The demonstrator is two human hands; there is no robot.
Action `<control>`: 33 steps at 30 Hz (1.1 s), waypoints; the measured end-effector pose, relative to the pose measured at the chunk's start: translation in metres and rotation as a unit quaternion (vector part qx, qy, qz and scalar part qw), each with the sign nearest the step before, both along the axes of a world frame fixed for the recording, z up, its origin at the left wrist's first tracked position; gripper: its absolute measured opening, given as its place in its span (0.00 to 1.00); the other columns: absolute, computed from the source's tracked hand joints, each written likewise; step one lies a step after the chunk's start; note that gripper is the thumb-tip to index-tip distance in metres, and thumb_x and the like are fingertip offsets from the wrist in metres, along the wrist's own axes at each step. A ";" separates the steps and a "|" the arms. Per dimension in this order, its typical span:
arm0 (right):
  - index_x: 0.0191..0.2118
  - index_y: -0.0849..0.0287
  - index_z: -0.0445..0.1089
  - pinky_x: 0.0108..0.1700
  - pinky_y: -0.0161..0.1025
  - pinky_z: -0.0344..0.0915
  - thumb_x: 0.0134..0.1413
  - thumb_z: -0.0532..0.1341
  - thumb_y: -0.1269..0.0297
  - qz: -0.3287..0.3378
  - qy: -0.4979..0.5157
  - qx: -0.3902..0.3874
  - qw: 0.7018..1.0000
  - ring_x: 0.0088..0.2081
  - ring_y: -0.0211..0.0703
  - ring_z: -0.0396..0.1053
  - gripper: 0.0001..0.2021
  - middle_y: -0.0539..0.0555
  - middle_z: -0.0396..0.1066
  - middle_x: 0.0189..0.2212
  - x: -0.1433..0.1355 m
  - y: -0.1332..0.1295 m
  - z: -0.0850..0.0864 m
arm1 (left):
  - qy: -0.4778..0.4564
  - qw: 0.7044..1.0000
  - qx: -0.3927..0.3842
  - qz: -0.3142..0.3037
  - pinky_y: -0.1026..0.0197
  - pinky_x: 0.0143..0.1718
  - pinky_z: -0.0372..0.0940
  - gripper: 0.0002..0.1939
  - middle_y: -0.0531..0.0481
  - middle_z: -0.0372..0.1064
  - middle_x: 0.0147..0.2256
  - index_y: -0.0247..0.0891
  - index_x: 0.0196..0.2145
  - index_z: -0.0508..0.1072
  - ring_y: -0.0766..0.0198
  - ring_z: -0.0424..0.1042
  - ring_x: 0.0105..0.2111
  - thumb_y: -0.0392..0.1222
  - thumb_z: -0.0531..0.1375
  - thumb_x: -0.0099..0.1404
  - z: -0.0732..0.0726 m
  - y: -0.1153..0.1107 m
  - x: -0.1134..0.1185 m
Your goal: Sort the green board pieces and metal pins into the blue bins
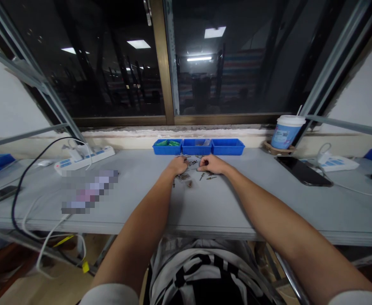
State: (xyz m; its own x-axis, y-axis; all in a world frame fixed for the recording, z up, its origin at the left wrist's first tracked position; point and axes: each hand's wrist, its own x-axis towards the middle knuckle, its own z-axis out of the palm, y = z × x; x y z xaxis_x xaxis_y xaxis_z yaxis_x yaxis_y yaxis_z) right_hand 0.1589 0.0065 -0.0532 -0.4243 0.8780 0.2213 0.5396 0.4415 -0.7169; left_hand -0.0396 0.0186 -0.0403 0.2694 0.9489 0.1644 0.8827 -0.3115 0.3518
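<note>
Small metal screw-like pieces lie scattered on the grey table between and around both hands. My left hand rests at the left side of the scatter with its fingers curled inward; whatever they hold is too small to name. Across from it, my right hand has thumb and forefinger bent together in a pinch over the pieces, and their contents cannot be made out. A small brownish piece lies nearer to me. Just behind the hands stand three blue bins: the left bin with green items, the middle bin, and the right bin.
On the right are a black phone, a lidded cup in a cardboard holder and a power strip. To the left lie another power strip, cables and a blurred-out item. A window rises behind the table.
</note>
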 end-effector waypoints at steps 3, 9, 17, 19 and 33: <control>0.22 0.61 0.66 0.28 0.34 0.55 0.43 0.65 0.58 -0.016 -0.014 0.011 1.000 0.24 0.34 0.59 0.12 0.47 0.65 0.20 0.000 -0.002 0.001 | 0.029 1.000 -0.004 -0.005 0.56 0.52 0.60 0.18 0.38 0.70 0.49 0.35 0.45 0.73 0.53 0.68 0.49 0.44 0.49 0.65 0.002 -0.002 0.002; 0.24 0.61 0.68 0.28 0.34 0.55 0.44 0.65 0.63 -0.025 -0.028 0.026 0.999 0.25 0.34 0.61 0.08 0.48 0.67 0.22 -0.002 -0.002 0.001 | 0.045 0.999 0.005 -0.012 0.57 0.52 0.60 0.18 0.38 0.70 0.50 0.34 0.46 0.72 0.53 0.68 0.49 0.43 0.49 0.65 0.004 -0.005 0.003; 0.27 0.60 0.72 0.32 0.34 0.56 0.51 0.60 0.66 -0.010 -0.072 0.065 0.995 0.29 0.38 0.65 0.06 0.51 0.72 0.26 -0.004 -0.005 0.005 | 0.041 0.999 0.010 -0.019 0.56 0.51 0.61 0.17 0.38 0.70 0.49 0.34 0.44 0.74 0.53 0.69 0.48 0.42 0.49 0.65 0.004 -0.006 0.005; 0.26 0.60 0.71 0.31 0.34 0.55 0.53 0.59 0.65 -0.018 -0.085 0.084 0.993 0.29 0.38 0.64 0.08 0.52 0.72 0.25 -0.005 -0.007 0.006 | 0.032 0.999 0.010 -0.030 0.55 0.51 0.61 0.18 0.37 0.71 0.48 0.33 0.44 0.74 0.52 0.69 0.48 0.41 0.49 0.65 0.004 -0.006 0.006; 0.27 0.61 0.71 0.36 0.36 0.55 0.63 0.45 0.55 -0.207 -0.070 0.204 0.954 0.33 0.43 0.69 0.23 0.58 0.74 0.29 -0.012 -0.006 0.013 | -0.289 0.941 0.034 -0.175 0.60 0.42 0.65 0.15 0.46 0.75 0.35 0.33 0.41 0.75 0.62 0.72 0.35 0.36 0.59 0.55 0.015 -0.018 0.027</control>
State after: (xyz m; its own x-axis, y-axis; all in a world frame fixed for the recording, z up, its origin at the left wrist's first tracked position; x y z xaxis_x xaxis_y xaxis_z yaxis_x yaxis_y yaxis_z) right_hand 0.1472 0.0008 -0.0400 -0.1106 0.8299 0.5469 0.8062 0.3967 -0.4390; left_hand -0.0126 0.0008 -0.0250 0.4098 0.8011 0.4362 0.3889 -0.5860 0.7109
